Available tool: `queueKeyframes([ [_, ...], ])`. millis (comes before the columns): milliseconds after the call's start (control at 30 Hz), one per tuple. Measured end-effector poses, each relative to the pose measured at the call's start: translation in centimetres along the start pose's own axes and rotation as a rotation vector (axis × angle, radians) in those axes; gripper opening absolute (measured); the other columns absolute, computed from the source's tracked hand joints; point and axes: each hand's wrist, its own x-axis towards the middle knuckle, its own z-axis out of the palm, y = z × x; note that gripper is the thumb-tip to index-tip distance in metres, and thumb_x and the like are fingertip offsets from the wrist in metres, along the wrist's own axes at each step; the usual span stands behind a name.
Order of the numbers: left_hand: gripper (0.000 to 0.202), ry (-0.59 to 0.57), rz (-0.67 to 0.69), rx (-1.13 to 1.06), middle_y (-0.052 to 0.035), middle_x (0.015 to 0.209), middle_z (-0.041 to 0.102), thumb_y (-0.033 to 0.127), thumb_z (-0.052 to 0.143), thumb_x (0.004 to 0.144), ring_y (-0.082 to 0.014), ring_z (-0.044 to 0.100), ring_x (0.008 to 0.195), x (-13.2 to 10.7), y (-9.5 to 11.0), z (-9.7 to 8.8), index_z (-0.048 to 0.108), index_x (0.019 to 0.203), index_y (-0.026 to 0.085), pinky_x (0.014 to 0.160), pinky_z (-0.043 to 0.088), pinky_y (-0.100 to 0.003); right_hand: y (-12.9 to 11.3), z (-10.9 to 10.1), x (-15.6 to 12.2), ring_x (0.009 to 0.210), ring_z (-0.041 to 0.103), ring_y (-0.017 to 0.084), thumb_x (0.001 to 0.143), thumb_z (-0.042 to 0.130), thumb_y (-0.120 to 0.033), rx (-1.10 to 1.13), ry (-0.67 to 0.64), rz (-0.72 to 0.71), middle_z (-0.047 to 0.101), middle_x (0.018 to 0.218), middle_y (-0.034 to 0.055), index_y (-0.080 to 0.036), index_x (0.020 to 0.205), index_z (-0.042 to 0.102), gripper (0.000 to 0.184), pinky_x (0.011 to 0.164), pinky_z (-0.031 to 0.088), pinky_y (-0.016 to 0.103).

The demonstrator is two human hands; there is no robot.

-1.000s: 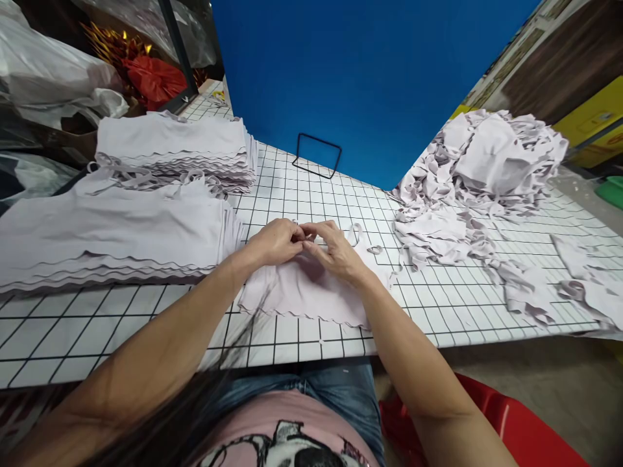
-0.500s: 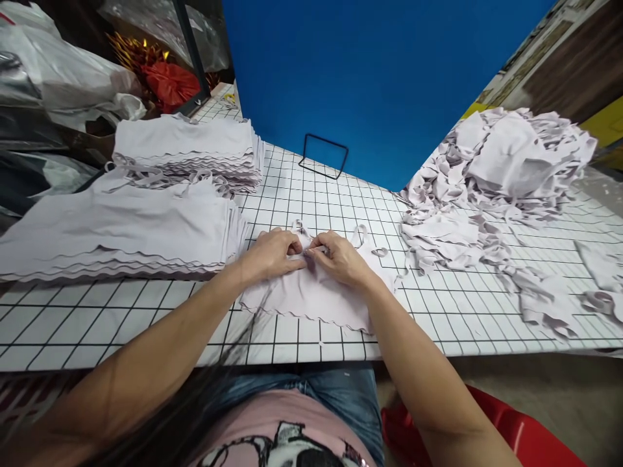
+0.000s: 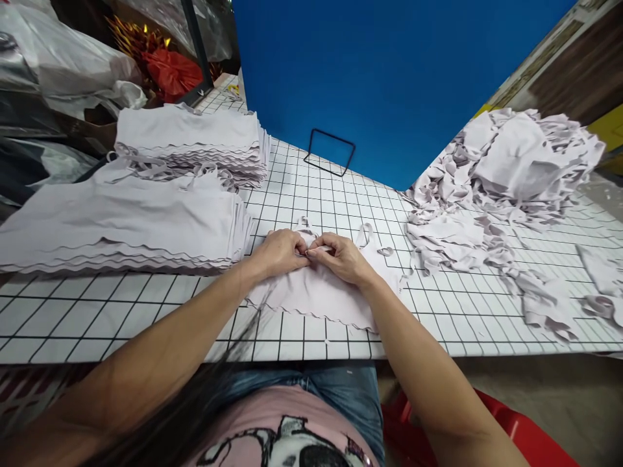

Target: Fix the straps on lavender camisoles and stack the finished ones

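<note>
A pale lilac garment piece (image 3: 321,292) with thin straps lies flat on the gridded table (image 3: 146,311) in front of me. My left hand (image 3: 281,251) and my right hand (image 3: 341,256) meet over its upper edge. Both pinch the fabric with curled fingers, fingertips touching each other. Strap loops (image 3: 365,233) stick out beyond my right hand.
Two neat stacks of the same lilac pieces (image 3: 126,220) (image 3: 195,139) sit at the left. A loose heap of lilac pieces and straps (image 3: 501,175) covers the right side. A black wire frame (image 3: 329,153) stands at the far edge before a blue wall. Plastic bags (image 3: 73,65) lie at the far left.
My hands have drawn slightly nearer to me and closed tighter together on the fabric's upper edge. The view has shifted a little.
</note>
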Motion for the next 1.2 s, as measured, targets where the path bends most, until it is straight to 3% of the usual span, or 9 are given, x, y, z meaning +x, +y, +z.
queueKeyframes([
  [133,0.018,-0.042,-0.014,0.011,-0.0003,0.064,0.063,0.035,0.067,0.070,-0.0151,0.054,0.061,0.0,0.2,-0.3,0.065,0.063,0.018,0.060,0.036,-0.027,0.5,0.3,0.3,0.084,0.059,0.016,0.089,0.064,-0.029,-0.055,0.033,-0.084,0.067,0.085,0.0030,-0.019,0.087,0.069,0.011,0.076,0.044,0.030],
  [767,0.018,-0.047,-0.048,-0.010,-0.0008,0.071,0.070,0.035,0.069,0.071,-0.0162,0.061,0.067,0.0,0.5,-0.3,0.069,0.067,0.018,0.065,0.043,-0.026,0.2,0.0,0.1,0.080,0.058,0.014,0.088,0.060,-0.020,-0.091,-0.007,-0.083,0.065,0.085,0.0019,-0.018,0.085,0.067,0.007,0.072,0.043,0.027],
  [933,0.015,-0.050,-0.042,-0.010,-0.0007,0.073,0.071,0.033,0.070,0.072,-0.0173,0.063,0.071,-0.1,0.8,-0.4,0.070,0.068,0.018,0.070,0.045,-0.027,0.0,-0.7,-0.1,0.080,0.057,0.013,0.090,0.057,-0.018,-0.155,-0.080,-0.117,0.063,0.086,0.0021,-0.018,0.088,0.066,0.009,0.073,0.044,0.027],
  [1200,0.013,-0.068,-0.007,-0.002,-0.0017,0.080,0.073,0.031,0.070,0.074,-0.0194,0.064,0.079,0.0,0.6,-0.4,0.074,0.075,0.019,0.077,0.046,-0.030,-2.1,-2.2,1.0,0.078,0.055,0.016,0.091,0.053,-0.014,-0.551,-0.290,-0.231,0.063,0.082,0.0042,-0.018,0.081,0.066,0.017,0.069,0.039,0.030],
])
